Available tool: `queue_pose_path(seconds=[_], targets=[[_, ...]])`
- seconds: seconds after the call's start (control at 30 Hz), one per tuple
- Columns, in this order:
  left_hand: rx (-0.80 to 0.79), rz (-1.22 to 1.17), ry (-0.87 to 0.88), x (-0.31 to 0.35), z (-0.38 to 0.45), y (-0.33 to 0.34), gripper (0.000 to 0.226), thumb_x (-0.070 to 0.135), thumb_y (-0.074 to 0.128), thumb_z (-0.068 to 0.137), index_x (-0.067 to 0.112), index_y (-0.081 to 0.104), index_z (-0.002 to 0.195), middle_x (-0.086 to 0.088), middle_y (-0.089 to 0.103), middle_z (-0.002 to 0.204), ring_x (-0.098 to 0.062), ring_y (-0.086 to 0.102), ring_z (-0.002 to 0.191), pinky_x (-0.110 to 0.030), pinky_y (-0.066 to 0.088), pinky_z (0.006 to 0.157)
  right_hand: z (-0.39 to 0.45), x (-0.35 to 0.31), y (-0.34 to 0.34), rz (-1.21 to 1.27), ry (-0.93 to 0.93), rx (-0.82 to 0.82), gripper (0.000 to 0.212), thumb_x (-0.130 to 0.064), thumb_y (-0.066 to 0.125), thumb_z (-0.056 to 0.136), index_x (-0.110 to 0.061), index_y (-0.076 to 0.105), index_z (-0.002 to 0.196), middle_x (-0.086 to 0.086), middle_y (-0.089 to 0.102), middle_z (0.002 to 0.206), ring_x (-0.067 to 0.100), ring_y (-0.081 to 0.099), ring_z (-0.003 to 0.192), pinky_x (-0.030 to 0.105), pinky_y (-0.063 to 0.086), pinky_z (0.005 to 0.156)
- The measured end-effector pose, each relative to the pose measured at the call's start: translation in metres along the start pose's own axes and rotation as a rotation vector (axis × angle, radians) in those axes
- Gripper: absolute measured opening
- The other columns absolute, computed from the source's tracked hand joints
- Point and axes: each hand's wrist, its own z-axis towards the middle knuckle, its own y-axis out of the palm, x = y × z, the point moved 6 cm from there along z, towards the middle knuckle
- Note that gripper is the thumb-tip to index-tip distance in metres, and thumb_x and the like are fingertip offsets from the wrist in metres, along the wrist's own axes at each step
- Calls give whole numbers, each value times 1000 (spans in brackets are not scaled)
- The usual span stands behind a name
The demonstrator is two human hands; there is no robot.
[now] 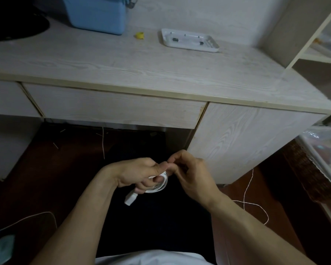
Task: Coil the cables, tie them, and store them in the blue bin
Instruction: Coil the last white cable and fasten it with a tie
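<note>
The white cable (159, 185) is held low over the lap, in front of the worktop (122, 62) and well apart from the blue bin (97, 16), which stands at the worktop's far left edge.

1. Left hand (139, 174): fingers curled round the coiled loops, thumb laid across the top. The white connector (130, 200) hangs free below this hand.
2. Right hand (189, 172): fingertips pinched together just beside the left thumb, at the top of the coil. What they pinch is too small to tell; it is probably a tie or the cable's loose end.

Handling judgement: the cable looks light, thin and springy. The loops are likely to fan open if the left hand's hold loosens, so keep the clamp across all turns at 1 point while tying. The smooth jacket may slide. Grip the bundle, not the connector, since pulling on the connector strains its joint.

A thin white string (246, 188) trails on the floor to the right.
</note>
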Motion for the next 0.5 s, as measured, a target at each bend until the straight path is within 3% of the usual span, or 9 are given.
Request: queue_pose_path(seconds=[0.1, 0.2, 0.33, 0.5], targets=[[-8, -74, 26, -2, -2, -1, 52, 62, 44, 93, 18, 39, 67, 2, 20, 51, -12, 13, 44, -23, 24, 42, 2, 0, 4, -44, 19, -41, 13, -23, 61, 97, -11, 63, 96, -19, 59, 66, 1, 61, 60, 9, 41, 55], [78, -283, 109, 2, -3, -9, 49, 52, 43, 97, 20, 38, 60, 5, 20, 45, -9, 14, 38, -24, 21, 41, 5, 2, -4, -10, 62, -34, 12, -23, 60, 97, -15, 65, 90, -24, 61, 65, 0, 58, 58, 8, 38, 55], [288, -727, 272, 9, -8, -30, 48, 45, 41, 94, 22, 39, 52, 8, 19, 39, -7, 15, 32, -23, 21, 36, 5, 17, -21, 23, 164, -4, 20, -32, 57, 98, -16, 68, 92, -12, 59, 61, 4, 54, 55, 19, 42, 53], [395, -1200, 610, 17, -14, -50, 45, 35, 38, 95, 22, 42, 52, 10, 10, 42, -10, 5, 37, -20, 22, 31, 4, 27, -17, 55, 244, -29, 11, -28, 60, 97, -19, 66, 93, -6, 64, 64, 3, 56, 55, 18, 44, 54]])
